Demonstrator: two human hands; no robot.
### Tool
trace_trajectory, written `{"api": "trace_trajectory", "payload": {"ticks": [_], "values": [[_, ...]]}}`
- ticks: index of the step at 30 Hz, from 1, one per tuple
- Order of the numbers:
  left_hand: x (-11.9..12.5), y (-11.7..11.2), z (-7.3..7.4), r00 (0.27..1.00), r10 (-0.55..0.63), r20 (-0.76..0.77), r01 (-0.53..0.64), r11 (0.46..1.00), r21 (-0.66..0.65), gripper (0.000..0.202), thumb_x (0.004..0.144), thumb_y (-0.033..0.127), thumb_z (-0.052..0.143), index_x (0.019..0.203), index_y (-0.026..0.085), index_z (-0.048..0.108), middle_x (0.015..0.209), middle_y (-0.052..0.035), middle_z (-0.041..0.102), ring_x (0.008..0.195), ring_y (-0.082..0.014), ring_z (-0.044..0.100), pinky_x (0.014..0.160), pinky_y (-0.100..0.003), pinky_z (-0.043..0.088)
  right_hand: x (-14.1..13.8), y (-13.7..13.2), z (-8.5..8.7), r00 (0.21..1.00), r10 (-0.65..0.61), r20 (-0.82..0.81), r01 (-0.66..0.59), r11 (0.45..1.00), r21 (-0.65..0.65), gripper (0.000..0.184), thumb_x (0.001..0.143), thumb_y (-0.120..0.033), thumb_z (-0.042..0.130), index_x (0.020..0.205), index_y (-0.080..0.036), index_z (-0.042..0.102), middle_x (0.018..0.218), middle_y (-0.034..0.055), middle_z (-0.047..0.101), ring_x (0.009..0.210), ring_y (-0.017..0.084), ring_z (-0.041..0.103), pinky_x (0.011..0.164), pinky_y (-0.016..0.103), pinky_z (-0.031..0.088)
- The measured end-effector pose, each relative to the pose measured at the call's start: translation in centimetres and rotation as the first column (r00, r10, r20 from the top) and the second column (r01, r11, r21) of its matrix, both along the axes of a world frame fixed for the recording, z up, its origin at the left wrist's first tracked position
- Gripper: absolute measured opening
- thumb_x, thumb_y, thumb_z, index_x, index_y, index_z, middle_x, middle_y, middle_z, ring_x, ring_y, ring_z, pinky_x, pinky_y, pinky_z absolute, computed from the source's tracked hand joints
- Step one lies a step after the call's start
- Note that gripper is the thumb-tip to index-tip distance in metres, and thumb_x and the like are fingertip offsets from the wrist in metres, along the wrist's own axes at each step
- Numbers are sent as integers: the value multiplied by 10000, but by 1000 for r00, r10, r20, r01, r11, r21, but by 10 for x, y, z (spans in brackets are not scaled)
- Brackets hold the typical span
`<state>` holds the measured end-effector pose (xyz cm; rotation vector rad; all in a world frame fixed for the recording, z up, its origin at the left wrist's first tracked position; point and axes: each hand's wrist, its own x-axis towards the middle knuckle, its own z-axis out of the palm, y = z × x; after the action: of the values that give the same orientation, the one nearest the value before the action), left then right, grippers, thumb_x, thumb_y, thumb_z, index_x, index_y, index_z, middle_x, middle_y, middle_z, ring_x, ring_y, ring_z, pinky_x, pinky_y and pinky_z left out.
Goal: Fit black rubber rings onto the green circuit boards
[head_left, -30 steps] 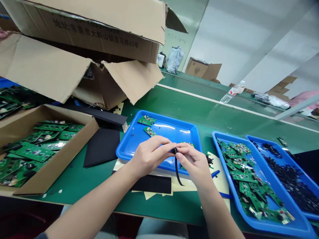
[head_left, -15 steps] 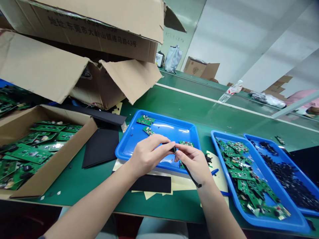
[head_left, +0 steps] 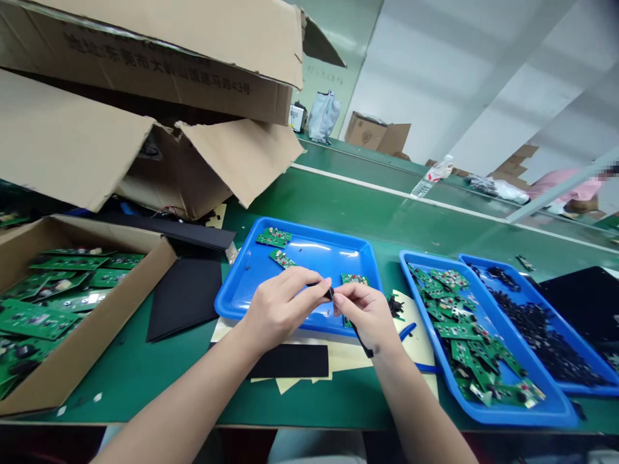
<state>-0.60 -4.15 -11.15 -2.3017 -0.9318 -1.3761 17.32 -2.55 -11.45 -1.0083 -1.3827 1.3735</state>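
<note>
My left hand [head_left: 280, 308] and my right hand [head_left: 366, 310] meet fingertip to fingertip above the front of a blue tray [head_left: 225, 293]. Both pinch a narrow black strip [head_left: 362, 340], whose tail runs under my right palm toward the wrist. The strip's upper end is mostly hidden by the fingers. Inside the tray lie a green circuit board [head_left: 273, 236], a second board [head_left: 282, 259] partly behind my left hand, and boards at the right side by my right hand. A flat black sheet [head_left: 294, 361] rests on yellowish paper below my hands.
A carton of circuit boards [head_left: 159, 261] stands left, beside black sheets [head_left: 186, 299]. On the right are a blue tray of boards [head_left: 512, 351] and one of small black parts [head_left: 551, 341]. A blue-handled tool [head_left: 407, 331] lies between. Large cardboard boxes [head_left: 271, 96] loom back left; a bottle [head_left: 432, 176] stands behind.
My view has turned slightly to the right, so the surroundings appear shifted left. Both hands keep their pinch on the black strip, with little visible change in their grip.
</note>
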Motion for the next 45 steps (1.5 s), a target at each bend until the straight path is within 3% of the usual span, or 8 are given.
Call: {"api": "trace_trajectory", "payload": {"ticks": [6, 15, 23, 27, 31, 36, 45], "values": [[3, 1, -2, 998, -22, 65, 22, 1000, -5, 112, 910, 120, 586, 1018, 130, 615, 873, -109, 703, 795, -190, 685, 685, -280, 577, -7, 2, -1, 998, -15, -60, 14, 1000, -17, 187, 633, -344, 742, 623, -186, 641, 494, -27, 583, 443, 101, 531, 484, 234, 476], [6, 3, -3, 985, -42, 168, 57, 994, -89, 164, 886, 197, 655, 1047, 163, 642, 895, -67, 690, 776, -164, 679, 710, -261, 581, -14, 5, -3, 996, -23, -82, 26, 999, 42, 171, 648, -339, 701, 626, -189, 623, 532, -24, 591, 458, 105, 529, 483, 238, 461], [5, 5, -2, 971, -55, 232, 98, 979, -179, 227, 889, 251, 659, 1109, 193, 647, 914, -58, 691, 764, -161, 685, 708, -272, 593, 5, 14, 5, 987, -80, -140, 101, 983, 152, 213, 712, -352, 726, 860, -214, 659, 744, -4, 607, 653, 141, 586, 677, 298, 507], [6, 4, -5, 972, -65, 225, 107, 978, -181, 268, 895, 262, 652, 1152, 190, 623, 929, -70, 687, 808, -170, 685, 728, -282, 591, 6, 12, -2, 984, 3, -179, 25, 988, 153, 291, 717, -316, 759, 967, -240, 631, 828, -1, 600, 737, 146, 595, 699, 285, 500], [6, 3, -6, 977, -66, 204, 101, 982, -162, 277, 890, 252, 657, 1157, 186, 622, 929, -73, 683, 816, -174, 680, 726, -283, 587, 5, 9, -8, 975, 106, -194, -80, 987, 138, 351, 730, -312, 768, 1036, -258, 604, 773, -10, 587, 707, 145, 574, 592, 248, 474], [7, 3, -4, 978, -99, 186, 127, 981, -148, 276, 882, 237, 664, 1150, 179, 633, 939, -79, 685, 830, -180, 678, 744, -285, 585, 3, 12, -5, 960, 128, -248, -99, 987, 125, 385, 706, -372, 780, 1004, -267, 561, 871, 1, 604, 716, 129, 562, 603, 246, 476], [6, 12, -5, 981, -128, 143, 142, 985, -96, 328, 895, 171, 631, 1219, 218, 614, 932, -66, 690, 795, -183, 680, 721, -281, 582, -5, 23, 1, 944, 181, -277, -176, 983, 42, 577, 559, -489, 850, 995, -258, 550, 704, -53, 613, 660, 123, 599, 666, 282, 515]]}}
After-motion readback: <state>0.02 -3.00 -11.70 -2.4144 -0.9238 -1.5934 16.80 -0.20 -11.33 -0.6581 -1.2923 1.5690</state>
